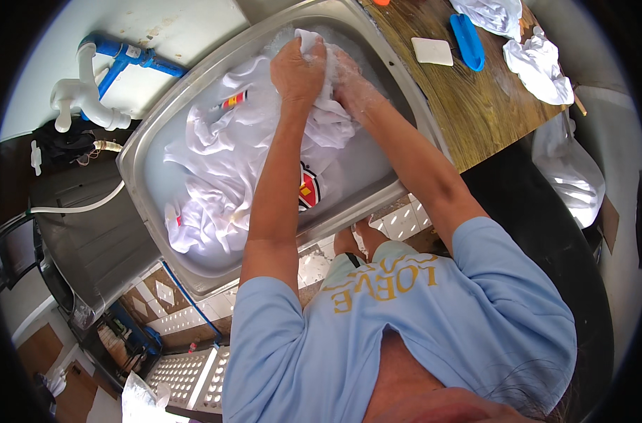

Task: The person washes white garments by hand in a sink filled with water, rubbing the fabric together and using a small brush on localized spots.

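Note:
A soaked white garment [225,166] with red, yellow and black printed patches lies spread in cloudy water inside a metal sink [141,211]. At the sink's far end, my left hand [297,70] is closed around a bunched fold of it, lifted just above the water. My right hand [352,88], wet and sudsy, presses against the same fold from the right, its fingers curled on the cloth and partly hidden by it. Both hands are close together.
A white tap [88,99] on blue piping stands left of the sink. On the wooden counter [469,113] at right lie a white soap bar [432,51], a blue brush-shaped thing [467,42] and crumpled white cloths [537,67]. A white plastic bag [569,169] hangs beside it.

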Demonstrator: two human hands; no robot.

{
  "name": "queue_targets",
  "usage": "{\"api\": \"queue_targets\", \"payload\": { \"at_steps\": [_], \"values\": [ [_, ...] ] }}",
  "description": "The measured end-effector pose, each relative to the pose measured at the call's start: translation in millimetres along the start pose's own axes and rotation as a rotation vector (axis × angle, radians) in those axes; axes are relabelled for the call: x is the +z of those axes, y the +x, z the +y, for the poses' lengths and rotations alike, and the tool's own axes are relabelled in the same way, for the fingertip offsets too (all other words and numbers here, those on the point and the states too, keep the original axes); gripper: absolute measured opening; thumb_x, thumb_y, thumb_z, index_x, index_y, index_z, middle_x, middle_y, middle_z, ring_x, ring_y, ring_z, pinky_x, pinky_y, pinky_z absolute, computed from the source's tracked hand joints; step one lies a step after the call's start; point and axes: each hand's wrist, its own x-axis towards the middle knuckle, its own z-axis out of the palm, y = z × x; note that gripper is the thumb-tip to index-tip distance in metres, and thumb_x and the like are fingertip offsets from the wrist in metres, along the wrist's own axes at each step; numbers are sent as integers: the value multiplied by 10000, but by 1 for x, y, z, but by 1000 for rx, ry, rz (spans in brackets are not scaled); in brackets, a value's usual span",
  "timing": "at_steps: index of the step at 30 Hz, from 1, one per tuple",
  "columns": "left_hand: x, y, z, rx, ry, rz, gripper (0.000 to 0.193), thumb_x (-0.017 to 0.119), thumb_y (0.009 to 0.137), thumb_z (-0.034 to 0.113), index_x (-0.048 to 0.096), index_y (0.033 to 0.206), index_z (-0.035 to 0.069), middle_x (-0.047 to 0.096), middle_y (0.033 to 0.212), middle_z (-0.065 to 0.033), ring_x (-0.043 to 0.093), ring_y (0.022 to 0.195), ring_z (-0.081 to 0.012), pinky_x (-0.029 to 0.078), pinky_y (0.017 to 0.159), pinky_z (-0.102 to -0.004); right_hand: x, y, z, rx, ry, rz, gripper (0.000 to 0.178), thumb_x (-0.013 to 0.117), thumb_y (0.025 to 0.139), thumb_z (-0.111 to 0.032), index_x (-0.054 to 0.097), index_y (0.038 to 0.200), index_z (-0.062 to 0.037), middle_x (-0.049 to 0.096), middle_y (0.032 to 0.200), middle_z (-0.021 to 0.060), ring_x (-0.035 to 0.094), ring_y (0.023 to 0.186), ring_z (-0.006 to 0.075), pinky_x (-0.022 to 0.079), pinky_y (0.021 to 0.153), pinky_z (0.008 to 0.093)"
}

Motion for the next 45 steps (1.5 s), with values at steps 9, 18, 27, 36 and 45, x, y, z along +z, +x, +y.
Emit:
{"api": "queue_targets", "payload": {
  "at_steps": [9, 18, 27, 36, 45],
  "values": [
    [-37, 3, -19, -87, 212, -163, 373, 518, 901, 450, 665, 1001, 122, 619, 1037, -161, 582, 929, -385, 468, 753, -466, -47, -16, -2, -498, -611, 236, 256, 514, 913, -231, 596, 1093, -69, 614, 1034, 143, 611, 832, 269, 512, 700, 386],
    [0, -44, -33, 247, 660, -294, 393, 580, 818, 298, 597, 1186, 160, 531, 1214, -143, 485, 1136, -348, 408, 930, -489, -33, 6, 12, 176, -947, -209, 358, 531, 852, -226, 549, 1134, -6, 591, 1089, 238, 592, 990, 391, 479, 831, 466],
    [14, -17, -60, 14, 275, -13, 300, 660, 783, 310, 653, 998, 100, 609, 991, -141, 583, 949, -330, 466, 813, -439, -14, 41, 43, -234, -452, 316, 354, 594, 850, -357, 633, 1054, -70, 653, 935, 94, 624, 856, 211, 504, 760, 347],
    [4, -25, 17, -9, 27, 81, 230, 724, 736, 292, 620, 839, 115, 598, 834, -72, 606, 781, -326, 475, 650, -419, -11, 7, 6, 20, 471, -89, 260, 558, 908, -298, 600, 1088, -114, 618, 1008, 50, 605, 866, 176, 497, 786, 337],
    [-74, 11, -6, 79, 509, -59, 471, 567, 847, 548, 703, 867, 97, 541, 1078, -106, 547, 981, -335, 452, 754, -453, -39, -26, -54, -392, -566, -104, 441, 649, 829, -385, 619, 1021, 10, 646, 1006, 105, 620, 888, 227, 475, 798, 346]
  ]
}}
